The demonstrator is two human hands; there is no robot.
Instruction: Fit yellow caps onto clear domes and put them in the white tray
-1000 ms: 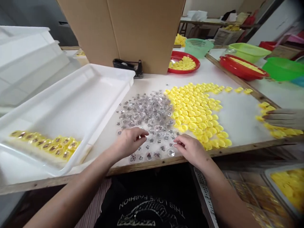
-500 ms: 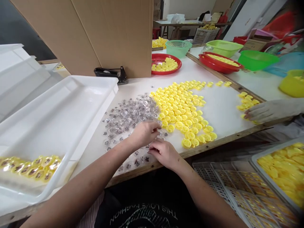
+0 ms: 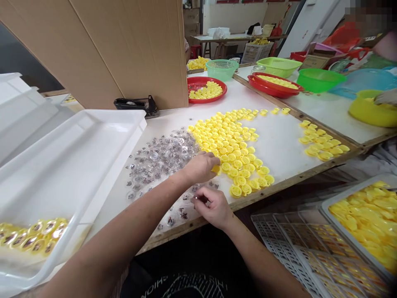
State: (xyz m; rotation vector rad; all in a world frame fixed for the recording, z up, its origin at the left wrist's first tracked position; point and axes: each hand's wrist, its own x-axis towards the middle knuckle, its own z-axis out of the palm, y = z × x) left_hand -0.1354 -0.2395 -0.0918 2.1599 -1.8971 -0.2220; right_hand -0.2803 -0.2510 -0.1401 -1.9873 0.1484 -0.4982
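Note:
My left hand (image 3: 203,167) is closed on a yellow piece (image 3: 216,168) at the near left edge of the spread of yellow pieces (image 3: 229,140). Lower and slightly right, my right hand (image 3: 214,205) is curled above the near table edge, thumb and forefinger pinched; what they hold, if anything, is too small to name. Left of the yellow pieces lie many small clear pieces with dark prints (image 3: 161,155), some of them under and beside my hands.
A white tray (image 3: 77,165) holding finished-looking yellow pieces with pictures stands left. Behind are a cardboard sheet (image 3: 133,49), a black tape dispenser (image 3: 136,105) and a red plate (image 3: 223,94). Another person's gloved hand (image 3: 386,97) is at a yellow bowl (image 3: 372,114), far right.
My left hand has moved to the yellow pieces and taken one. My right hand stays low, apart from it. The other person's hand has moved from the small yellow group to the yellow bowl.

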